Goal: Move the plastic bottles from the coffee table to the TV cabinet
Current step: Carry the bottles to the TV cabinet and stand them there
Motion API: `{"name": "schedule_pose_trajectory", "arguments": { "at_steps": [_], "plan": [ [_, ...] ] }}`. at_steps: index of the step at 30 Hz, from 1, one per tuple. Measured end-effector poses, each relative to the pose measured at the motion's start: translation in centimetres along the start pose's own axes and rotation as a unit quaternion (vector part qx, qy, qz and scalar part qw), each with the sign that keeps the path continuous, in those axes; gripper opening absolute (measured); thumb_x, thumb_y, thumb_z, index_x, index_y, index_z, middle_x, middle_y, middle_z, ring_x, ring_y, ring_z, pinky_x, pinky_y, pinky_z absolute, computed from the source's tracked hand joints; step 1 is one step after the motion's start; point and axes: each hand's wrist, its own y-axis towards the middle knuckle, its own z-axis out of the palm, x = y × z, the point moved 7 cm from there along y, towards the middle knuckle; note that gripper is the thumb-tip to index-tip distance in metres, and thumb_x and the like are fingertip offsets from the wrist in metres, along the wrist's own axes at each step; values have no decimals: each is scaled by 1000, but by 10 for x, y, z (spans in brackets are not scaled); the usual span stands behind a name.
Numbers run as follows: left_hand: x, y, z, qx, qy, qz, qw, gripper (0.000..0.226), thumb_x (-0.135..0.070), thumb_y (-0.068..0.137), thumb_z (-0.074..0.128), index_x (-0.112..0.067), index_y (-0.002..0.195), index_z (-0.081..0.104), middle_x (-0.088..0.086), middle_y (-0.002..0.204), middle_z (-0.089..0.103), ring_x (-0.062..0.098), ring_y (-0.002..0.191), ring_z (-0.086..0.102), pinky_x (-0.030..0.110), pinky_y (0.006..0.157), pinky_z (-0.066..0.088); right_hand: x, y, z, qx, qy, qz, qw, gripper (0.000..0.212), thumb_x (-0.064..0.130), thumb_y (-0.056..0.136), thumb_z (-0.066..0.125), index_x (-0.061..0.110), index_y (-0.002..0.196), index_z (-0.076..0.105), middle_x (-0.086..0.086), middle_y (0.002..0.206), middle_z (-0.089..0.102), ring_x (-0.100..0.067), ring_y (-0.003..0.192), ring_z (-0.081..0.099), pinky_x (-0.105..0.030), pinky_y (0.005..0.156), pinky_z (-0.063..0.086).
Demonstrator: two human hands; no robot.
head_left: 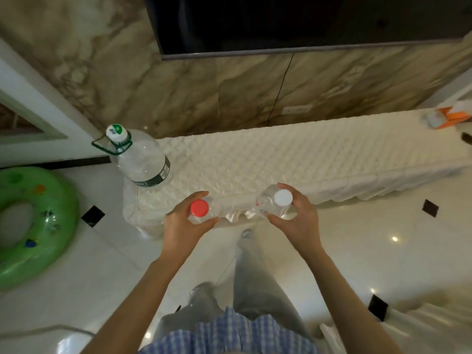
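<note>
My left hand (182,223) grips a clear plastic bottle with a red cap (199,208), held upright just over the near edge of the TV cabinet (281,159), which is covered by a white quilted cloth. My right hand (297,215) grips a second clear bottle with a white cap (283,198), also at the cabinet's near edge. A large clear water jug with a green handle and white-green cap (139,159) stands on the cabinet's left end. The coffee table is out of view.
A dark TV (293,21) hangs on the marble wall above the cabinet. An orange and white box (449,117) lies at the cabinet's far right end. A green inflatable swim ring (30,223) rests on the glossy tiled floor at the left.
</note>
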Motion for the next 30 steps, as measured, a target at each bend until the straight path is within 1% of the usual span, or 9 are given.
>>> {"name": "schedule_pose_trajectory", "arguments": {
  "at_steps": [1,3,7,11,17,21,24,27,30],
  "plan": [
    [-2,12,6,-8,5,-6,1000,58,-16,60,87,-20,114,65,-12,107,65,2,95,60,-1,82,38,-5,18,-2,8,-3,2,1000,66,33,65,86,39,121,52,13,119,60,-7,111,54,-23,93,44],
    [-5,35,19,-21,26,-6,999,58,-17,60,88,-18,113,66,-7,107,67,7,94,62,-2,82,37,-12,50,-3,24,-11,-1,1000,65,31,65,86,32,122,55,8,119,61,-10,110,55,-26,92,45],
    [-1,78,44,-34,-7,-47,998,58,-19,62,87,-19,116,65,-11,108,66,2,96,61,0,83,39,-21,109,3,61,-37,-28,997,58,33,68,83,28,120,58,14,111,60,-1,99,52,-7,87,39],
    [9,122,69,-37,-13,-84,996,58,-20,61,87,-23,115,64,-15,105,64,2,94,60,-1,80,38,-43,158,18,81,-32,-4,996,62,32,67,84,32,122,56,12,119,60,-5,106,52,-20,91,42],
    [44,188,103,-38,-29,-116,992,58,-15,60,87,-27,112,64,-18,103,64,-3,93,59,1,80,40,-75,221,59,96,-53,12,994,68,27,64,86,27,125,56,6,121,61,-11,110,56,-20,89,42],
    [74,228,123,-39,-14,-119,992,56,-19,61,86,-24,112,64,-16,104,65,-4,92,58,-1,80,38,-94,251,87,104,-55,3,993,67,25,65,86,25,125,56,5,121,62,-14,110,57,-23,90,44],
    [97,253,133,-40,4,-109,993,56,-21,61,87,-23,112,64,-11,105,68,1,94,61,8,83,44,-110,270,108,110,-66,12,992,66,26,66,86,25,125,56,7,120,62,-13,110,57,-20,88,43],
    [114,275,142,-36,16,-89,995,55,-21,61,87,-20,111,64,-6,104,67,5,93,61,17,85,47,-128,286,129,118,-69,26,990,66,29,67,84,25,126,55,7,122,61,-13,110,57,-23,91,45],
    [133,290,150,-34,20,-82,996,55,-22,61,88,-20,110,64,-7,104,67,4,93,60,8,85,42,-145,299,146,127,-77,37,988,66,28,68,84,25,127,54,7,124,61,-14,110,57,-25,91,46]
  ]
}}
